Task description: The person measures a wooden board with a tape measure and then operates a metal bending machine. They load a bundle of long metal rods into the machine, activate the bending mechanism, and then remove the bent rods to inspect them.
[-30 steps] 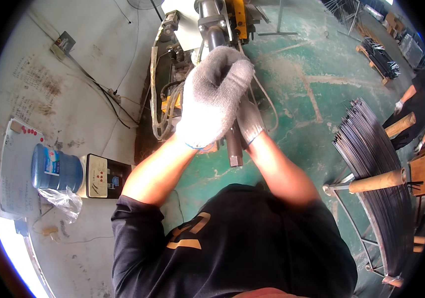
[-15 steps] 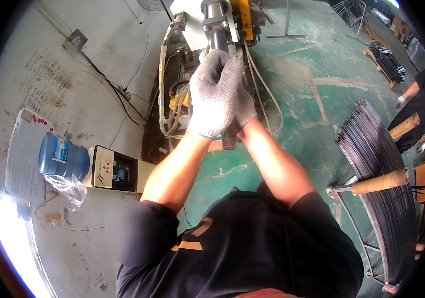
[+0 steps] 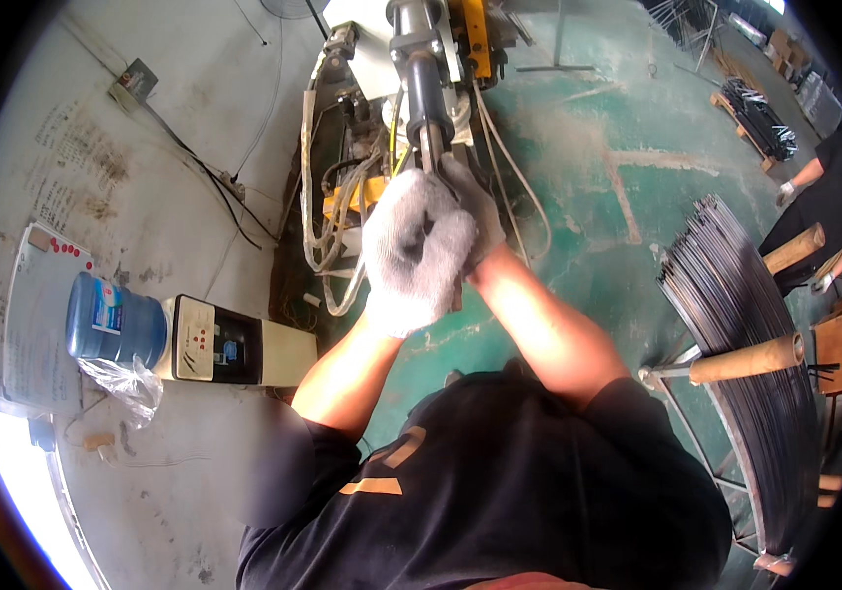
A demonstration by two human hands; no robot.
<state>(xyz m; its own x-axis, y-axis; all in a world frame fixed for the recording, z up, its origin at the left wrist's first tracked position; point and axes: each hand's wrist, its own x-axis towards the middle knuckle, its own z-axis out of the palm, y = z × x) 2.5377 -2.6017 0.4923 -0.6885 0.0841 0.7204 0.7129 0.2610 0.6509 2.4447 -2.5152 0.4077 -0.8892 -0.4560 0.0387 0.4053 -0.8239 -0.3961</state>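
Both my hands wear pale knitted work gloves and are together at the near end of a machine. A grey metal rod extends from the machine's black cylinder toward me and disappears between the gloves. My left hand is curled closed around it, nearer to my body. Just beyond and to the right, my right hand is closed on the same rod, its fingers partly hidden by the left glove. Most of the gripped length is covered.
Hoses hang at the machine's left. Along the left wall are a water dispenser with a blue bottle and a whiteboard. On the right, a rack bears many dark rods. Beyond it stands another person wearing gloves.
Both hands have drawn back toward my body, away from the cylinder. The grey rod now shows between cylinder and gloves. The left fingers have curled more tightly.
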